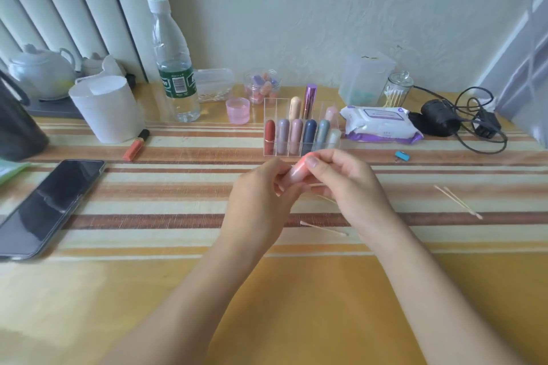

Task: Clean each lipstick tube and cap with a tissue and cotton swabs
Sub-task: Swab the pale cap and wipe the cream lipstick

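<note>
The near edge of the table [296, 305] is bare yellow surface, crossed only by the person's two forearms, and gives the widest open room. Above the striped cloth [178, 201], at the middle of the table, both hands meet on a coral-pink lipstick tube [296, 172], held off the surface and tilted. The left hand [261, 195] curls its fingers round the lower end, while the right hand [347, 184] pinches the upper end between thumb and fingers. A thin stick shows just under the right fingers; whether they hold it cannot be told. One cotton swab [323, 228] lies just below the hands and a pair of swabs [458, 201] lies well apart toward the right edge. A phone [50, 207] lies face up near the left edge. Just beyond the hands stands a clear organizer [284, 152]: six upright lipsticks fill its front row and three stand behind, one of them metallic purple [310, 101]. A wipes pack [379, 124] lies just beside it on the right. Along the far edge stand a lidded glass jar [398, 92] holding cotton swabs, a small clear jar [262, 87] of coloured capsule shapes, a pink pot [237, 109], a water bottle [175, 68] with little water in it, and a white paper tub [106, 109] whose contents are hidden. Black cables [474, 127] crowd the far right corner.
</note>
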